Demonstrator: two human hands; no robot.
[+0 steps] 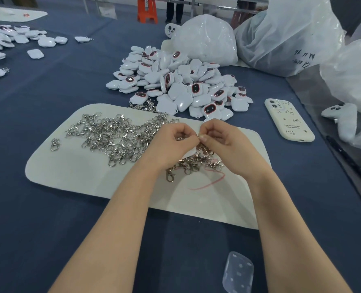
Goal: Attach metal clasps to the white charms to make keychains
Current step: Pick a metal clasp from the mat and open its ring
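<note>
Counter: covered in dark blue cloth.

Far right corner: three translucent white plastic bags.
- Crumpled open bag: contents not readable.
- Knotted bag: packed with white pieces.
- Bag at the right edge: a white moulded figure lies at its mouth.

White felt mat with rounded corners: lies mid-counter.

Heap of glossy white plastic charms: just beyond the mat's far edge, some showing dark oval faces.

Tangle of silver metal lobster clasps: on the mat's left half.

Left hand and right hand: over the mat's centre, forearms reaching in from the near edge, fingers curled, fingertips meeting.
- The left hand grips one white charm, whose edge shows under the palm, with a held clasp glinting between its fingers.
- The right thumb and forefinger pinch the same clasp where the two hands meet.

Cream phone case: right of the mat.

Small pile of rose-gold clasps: beneath the hands.
</note>
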